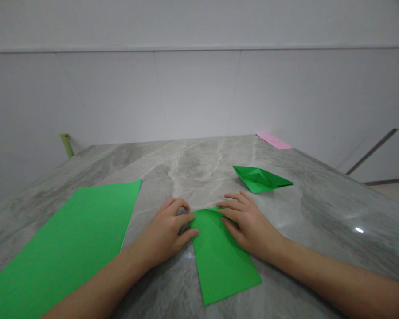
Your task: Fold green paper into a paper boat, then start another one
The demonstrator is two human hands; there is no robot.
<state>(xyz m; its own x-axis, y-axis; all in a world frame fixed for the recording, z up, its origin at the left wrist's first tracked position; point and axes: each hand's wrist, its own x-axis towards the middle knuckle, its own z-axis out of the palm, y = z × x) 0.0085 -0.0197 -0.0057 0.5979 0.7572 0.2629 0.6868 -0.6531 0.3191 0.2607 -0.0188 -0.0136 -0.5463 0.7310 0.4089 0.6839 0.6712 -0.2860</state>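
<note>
A rectangular sheet of green paper (221, 261), perhaps folded, lies in front of me, its far edge bowed slightly upward. My left hand (171, 228) grips its far left corner, with thumb and forefinger at the side edge. On the opposite side my right hand (244, 221) holds the far right corner, fingers over the edge and thumb along the side. The undersides of the corners are hidden. Just beyond my right hand sits a folded green paper boat (262, 179), apart from it.
Large green sheets (76, 235) lie in a stack at the left, partly under my left forearm. A pink paper (275, 141) rests at the far right corner of the grey marbled table (186, 168). Behind the table stands a white wall (193, 93).
</note>
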